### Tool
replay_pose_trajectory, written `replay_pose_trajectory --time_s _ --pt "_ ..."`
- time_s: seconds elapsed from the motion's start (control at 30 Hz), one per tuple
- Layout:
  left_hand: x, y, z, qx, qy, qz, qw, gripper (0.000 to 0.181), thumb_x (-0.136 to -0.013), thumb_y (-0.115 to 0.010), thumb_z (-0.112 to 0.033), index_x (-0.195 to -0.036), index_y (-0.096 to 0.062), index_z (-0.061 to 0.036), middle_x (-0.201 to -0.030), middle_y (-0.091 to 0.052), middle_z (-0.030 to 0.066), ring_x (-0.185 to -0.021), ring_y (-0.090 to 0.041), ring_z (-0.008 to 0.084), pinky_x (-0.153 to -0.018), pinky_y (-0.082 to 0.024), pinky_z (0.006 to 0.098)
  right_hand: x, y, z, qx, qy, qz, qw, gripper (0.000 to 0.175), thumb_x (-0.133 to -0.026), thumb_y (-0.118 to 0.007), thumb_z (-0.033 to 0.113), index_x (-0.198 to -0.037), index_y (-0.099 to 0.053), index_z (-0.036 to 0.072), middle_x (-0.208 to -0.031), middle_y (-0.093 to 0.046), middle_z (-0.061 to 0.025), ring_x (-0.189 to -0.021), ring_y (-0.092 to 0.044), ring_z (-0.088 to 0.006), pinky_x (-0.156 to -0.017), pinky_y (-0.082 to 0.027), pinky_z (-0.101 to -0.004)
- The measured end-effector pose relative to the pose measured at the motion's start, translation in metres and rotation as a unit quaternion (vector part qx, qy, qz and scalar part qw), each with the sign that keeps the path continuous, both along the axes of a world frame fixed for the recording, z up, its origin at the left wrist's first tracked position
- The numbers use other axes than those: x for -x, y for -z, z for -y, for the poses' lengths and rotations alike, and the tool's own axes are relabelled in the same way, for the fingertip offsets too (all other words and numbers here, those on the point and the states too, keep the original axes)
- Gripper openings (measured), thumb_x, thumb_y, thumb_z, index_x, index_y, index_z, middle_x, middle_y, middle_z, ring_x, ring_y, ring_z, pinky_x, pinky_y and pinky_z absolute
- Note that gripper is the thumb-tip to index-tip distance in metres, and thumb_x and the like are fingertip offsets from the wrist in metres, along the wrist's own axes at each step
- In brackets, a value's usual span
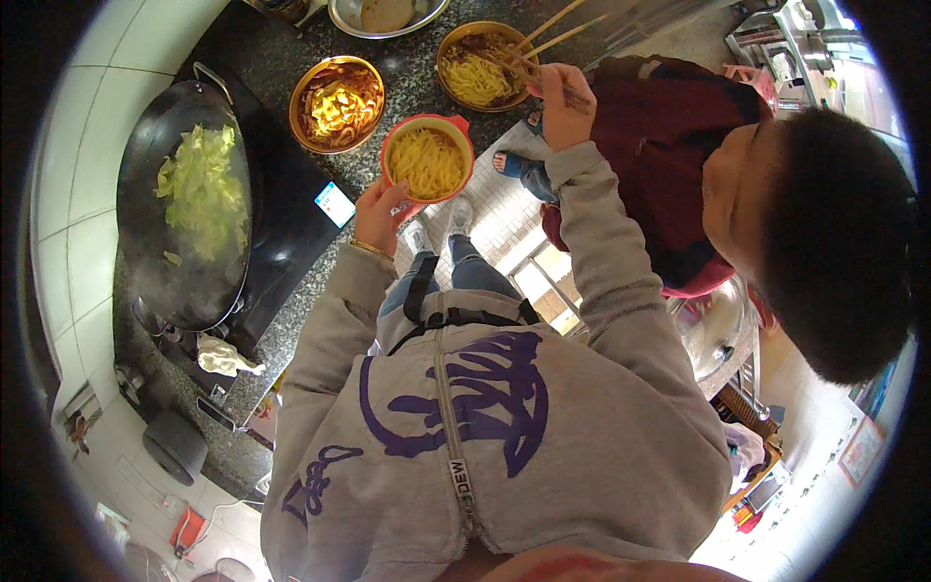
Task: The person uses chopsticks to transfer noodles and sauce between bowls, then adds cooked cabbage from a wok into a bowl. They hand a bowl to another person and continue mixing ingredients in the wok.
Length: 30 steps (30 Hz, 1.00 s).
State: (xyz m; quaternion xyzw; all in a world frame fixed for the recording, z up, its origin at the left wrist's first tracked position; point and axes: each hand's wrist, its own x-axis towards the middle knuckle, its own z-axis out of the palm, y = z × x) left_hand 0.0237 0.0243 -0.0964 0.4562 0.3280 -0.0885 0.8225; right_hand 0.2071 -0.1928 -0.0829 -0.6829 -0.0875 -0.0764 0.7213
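Note:
My left hand grips a small red bowl with a cream inside, full of yellow noodles in broth. In my right hand are brown chopsticks, which reach over a metal bowl. That bowl contains noodles and dark bits; the chopstick tips are blurred among them. A pair of long, pale chopsticks leans from the same bowl. Left of it on the speckled counter stands a second metal bowl with noodles in reddish sauce.
A black wok with chopped green leaves steams on the stove at left. A white cloth lies near it. At the top sits a metal basin. Close on my right stands a person in a maroon top.

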Motion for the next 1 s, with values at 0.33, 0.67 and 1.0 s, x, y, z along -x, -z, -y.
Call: replay_pose_trajectory --time_s 0.33,0.67,1.0 --pt "-0.012 -0.038 -0.005 0.000 0.013 -0.007 1.000 0.025 -0.085 -0.056 -0.011 -0.107 -0.056 0.0003 -0.101 -0.061 0.0070 -0.088 -0.060 0.0140 -0.079 -0.054 0.0311 0.054 -0.065 0.021 0.046 -0.006 0.057 0.997 0.015 -0.092 -0.050 0.009 -0.089 -0.056 -0.004 -0.085 -0.060 -0.0085 -0.077 -0.061 -0.0159 -0.071 -0.052 -0.0293" --pt "-0.044 -0.054 -0.002 -0.016 0.034 0.015 0.999 0.019 -0.085 -0.059 -0.012 -0.100 -0.057 -0.0005 -0.090 -0.058 0.0034 -0.081 -0.057 0.0107 -0.076 -0.055 0.0297 0.104 -0.124 0.036 0.083 -0.147 -0.036 0.985 0.007 -0.088 -0.056 0.003 -0.084 -0.059 -0.003 -0.081 -0.058 -0.0084 -0.071 -0.056 -0.0108 -0.062 -0.045 -0.0239" --pt "-0.054 -0.077 0.018 0.004 0.142 0.022 0.990 0.019 -0.085 -0.056 -0.008 -0.102 -0.058 0.0009 -0.095 -0.061 0.0067 -0.086 -0.059 0.0130 -0.076 -0.056 0.0329 0.087 -0.092 0.061 -0.082 -0.051 -0.222 0.970 0.020 -0.092 -0.054 0.019 -0.083 -0.056 0.002 -0.071 -0.058 -0.0038 -0.063 -0.055 -0.0078 -0.055 -0.044 -0.0213"
